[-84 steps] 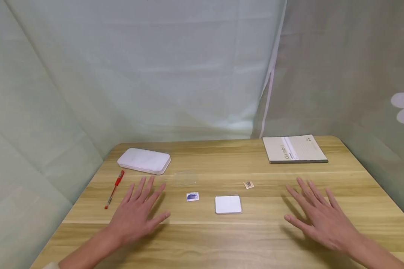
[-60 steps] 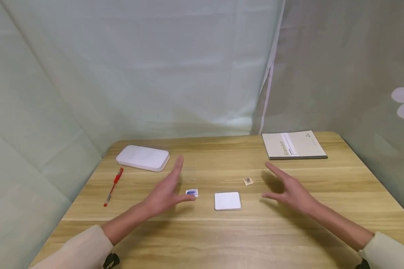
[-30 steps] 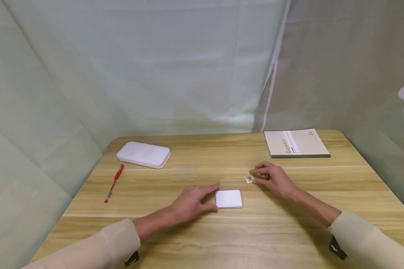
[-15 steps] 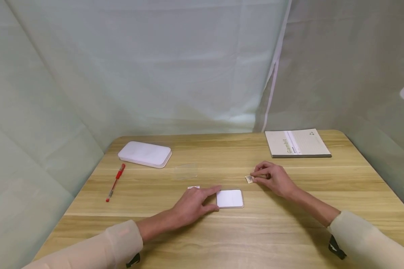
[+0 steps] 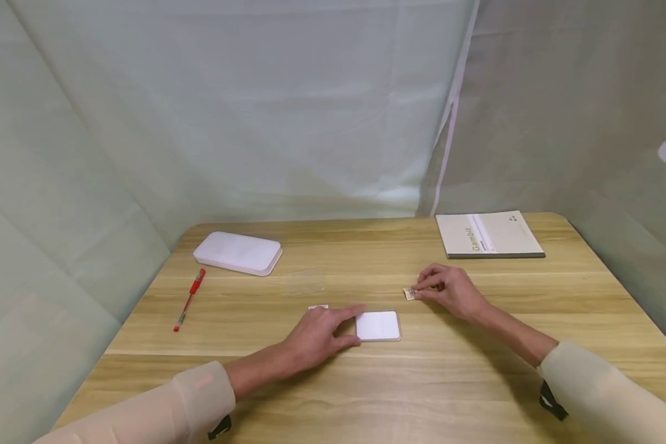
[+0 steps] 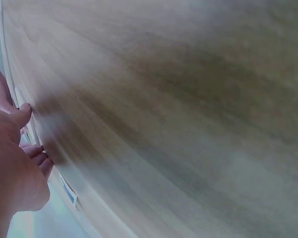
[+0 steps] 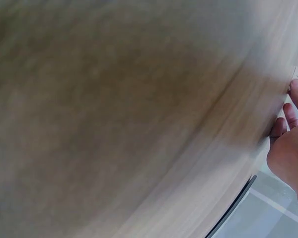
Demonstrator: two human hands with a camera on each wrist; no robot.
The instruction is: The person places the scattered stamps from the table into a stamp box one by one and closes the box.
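Observation:
In the head view my left hand (image 5: 313,338) holds the left side of a small clear-edged case with a white face (image 5: 378,325), index finger at its upper corner and thumb at its lower one. The case lies flat on the table. My right hand (image 5: 449,291) pinches the right edge of a small postage stamp (image 5: 409,294) between thumb and fingers, low over the tabletop. Behind the left hand a second stamp (image 5: 318,306) is mostly hidden; its blue print shows in the left wrist view. In the right wrist view the right hand (image 7: 292,144) sits at the right edge, pinching a pale stamp corner (image 7: 297,74).
Beyond the left hand lies a thin transparent sheet (image 5: 305,281). A white flat box (image 5: 237,252) and a red pen (image 5: 189,300) are at the left. A notebook (image 5: 491,235) lies at the back right of the wooden table (image 5: 366,394). Curtains hang behind it.
From spread out over the table, both hands have come inward: the left to the white-faced case, the right to the stamp. Over the last half second they have barely moved; the stamp tilts slightly.

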